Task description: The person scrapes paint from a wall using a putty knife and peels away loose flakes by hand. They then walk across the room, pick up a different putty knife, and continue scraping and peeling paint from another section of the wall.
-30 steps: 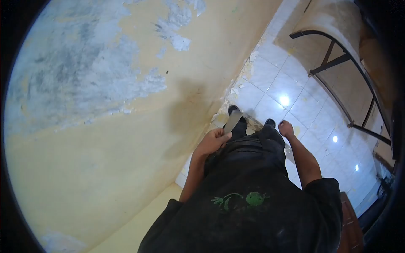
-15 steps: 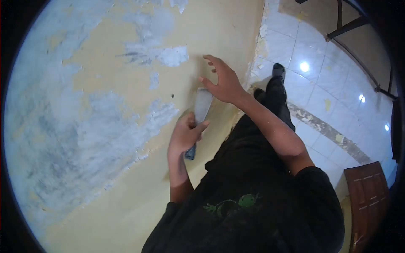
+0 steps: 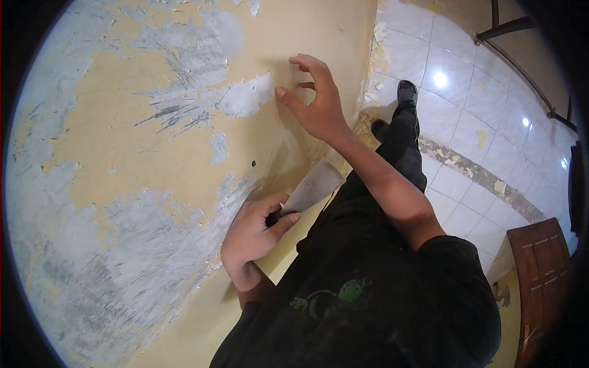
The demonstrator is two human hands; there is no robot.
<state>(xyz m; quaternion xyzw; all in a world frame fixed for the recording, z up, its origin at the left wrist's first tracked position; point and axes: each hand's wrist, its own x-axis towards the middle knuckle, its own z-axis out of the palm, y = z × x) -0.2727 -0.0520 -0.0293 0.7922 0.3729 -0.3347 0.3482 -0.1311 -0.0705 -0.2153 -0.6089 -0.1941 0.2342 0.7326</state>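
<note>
Gripping the scraper (image 3: 310, 186) by its handle, the left hand (image 3: 254, 233) is clenched, the blade angled close to the wall (image 3: 123, 141) below a bare patch. The right hand (image 3: 319, 104) is spread and holds nothing, its fingertips at the paint above. The scraper looks light, its thin blade stiff yet springy and sharp-edged, so it is best held by the handle.

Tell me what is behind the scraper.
Yellow painted wall shows around the scraper, with a bare grey patch beside it. The wall directly behind its blade is covered, and the left hand hides its handle.
</note>
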